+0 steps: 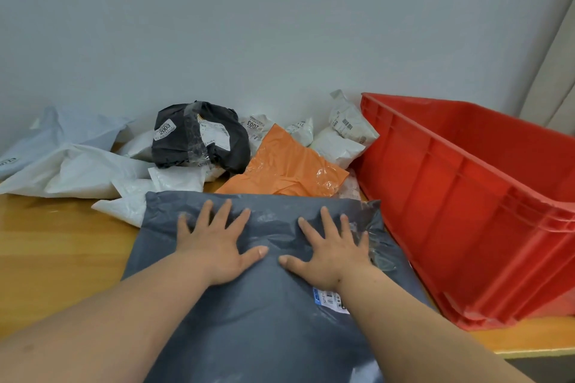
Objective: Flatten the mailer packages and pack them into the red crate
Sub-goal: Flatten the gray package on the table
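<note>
A large grey mailer [264, 314] lies flat on the wooden table [56, 252] right in front of me. My left hand [217, 246] presses on its upper left part with fingers spread straight. My right hand [329, 252] presses beside it, fingers also spread, thumbs nearly touching. The red crate [466, 211] stands to the right, its near wall touching the mailer's right edge. What the crate holds is hidden from here.
Behind the grey mailer lie an orange mailer [286, 165], a crumpled black mailer [199, 137] and several white mailers [77, 171], piled against the wall. A curtain [550, 71] hangs at the far right. The table's front edge shows at lower right.
</note>
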A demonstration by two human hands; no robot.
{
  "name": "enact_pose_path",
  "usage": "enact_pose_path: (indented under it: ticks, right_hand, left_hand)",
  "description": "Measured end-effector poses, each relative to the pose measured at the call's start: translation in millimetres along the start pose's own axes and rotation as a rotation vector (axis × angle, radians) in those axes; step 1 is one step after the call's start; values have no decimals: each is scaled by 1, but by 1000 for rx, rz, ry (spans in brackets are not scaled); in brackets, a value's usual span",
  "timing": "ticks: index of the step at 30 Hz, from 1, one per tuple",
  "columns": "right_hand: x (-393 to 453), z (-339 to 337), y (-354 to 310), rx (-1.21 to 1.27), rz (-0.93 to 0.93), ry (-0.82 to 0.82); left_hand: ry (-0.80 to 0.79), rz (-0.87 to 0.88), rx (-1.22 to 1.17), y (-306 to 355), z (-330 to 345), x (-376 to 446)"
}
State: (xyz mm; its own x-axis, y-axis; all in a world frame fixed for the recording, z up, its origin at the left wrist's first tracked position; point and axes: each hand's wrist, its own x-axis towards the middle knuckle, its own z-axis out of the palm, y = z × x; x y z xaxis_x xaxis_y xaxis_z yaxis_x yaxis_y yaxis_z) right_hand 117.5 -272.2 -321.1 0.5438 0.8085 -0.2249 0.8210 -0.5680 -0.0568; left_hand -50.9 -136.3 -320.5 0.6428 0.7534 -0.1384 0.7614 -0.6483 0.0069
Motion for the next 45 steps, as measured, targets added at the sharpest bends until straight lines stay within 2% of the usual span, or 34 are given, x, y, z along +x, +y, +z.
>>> enact_pose_path:
  ticks: [5,10,19,23,24,30,34,45]
  right_hand:
    - [13,10,10,8,42,-161]
    - [18,16,12,58,53,-233]
    - [16,10,14,37,41,-207]
    - [17,-5,28,32,77,-8]
    - [18,-8,32,27,100,11]
    - [28,3,51,2,189,-72]
    - [32,16,53,35,214,-124]
    - [34,15,55,18,256,-155]
  left_hand:
    - [-249,-134,-92,-9,20,7]
    - [-315,-157,-92,-7,22,11]
    - [-295,-139,-114,-10,15,10]
    - [-5,-142,-52,-27,2,11]
    - [26,-152,-28,-32,1,12]
    - [-75,-212,-27,-51,26,18]
    - [-94,-245,-111,-51,37,20]
    - [-133,-290,-107,-56,34,21]
